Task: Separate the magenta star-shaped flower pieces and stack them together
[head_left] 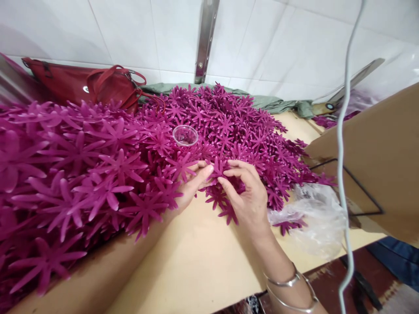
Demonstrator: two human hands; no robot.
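Note:
My left hand (191, 186) pinches one magenta artificial flower (218, 169) with narrow petals, its thumb pressed on a petal. From the other side, the thumb and fingers of my right hand (249, 195) close around the same flower's petals. Both hands are at the front of a large heap of matching flowers (225, 124), just above the table. More flowers lie over my left forearm. Set in the heap beyond my left hand is a small clear plastic cup (185, 136); I cannot make out what is in it.
A pale wooden table (193, 257) carries the heap. To the right are a crumpled clear plastic bag (317, 218) and a large cardboard box (369, 161). A white cable (341, 144) hangs in front of them. A red handbag (78, 83) lies at the back left, against the tiled wall.

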